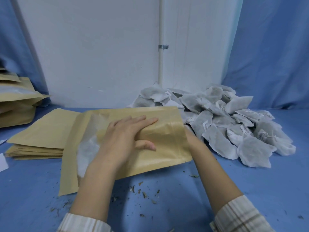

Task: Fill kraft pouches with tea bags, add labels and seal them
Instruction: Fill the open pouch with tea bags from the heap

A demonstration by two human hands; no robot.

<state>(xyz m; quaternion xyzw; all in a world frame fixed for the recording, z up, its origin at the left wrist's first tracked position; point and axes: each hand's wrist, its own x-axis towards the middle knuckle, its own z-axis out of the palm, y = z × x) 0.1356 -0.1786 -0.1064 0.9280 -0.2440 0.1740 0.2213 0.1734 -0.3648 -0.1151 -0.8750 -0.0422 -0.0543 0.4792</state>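
A kraft pouch [164, 149] with a translucent window lies across the middle of the blue table, its mouth facing right. My left hand [124, 138] rests on top of it, fingers spread over the upper layer and thumb pressed against the paper near the mouth, gripping it. My right hand [192, 137] reaches into the mouth from the right; only the wrist shows, and the fingers are hidden inside. A large heap of white tea bags [234, 124] with small paper tags sits just right of the pouch.
A flat stack of empty kraft pouches [41, 133] lies to the left, partly under the held pouch. Filled pouches [16, 104] are piled at the far left. White paper slips [3, 162] sit at the left edge. Loose tea crumbs [143, 193] lie scattered in front of me.
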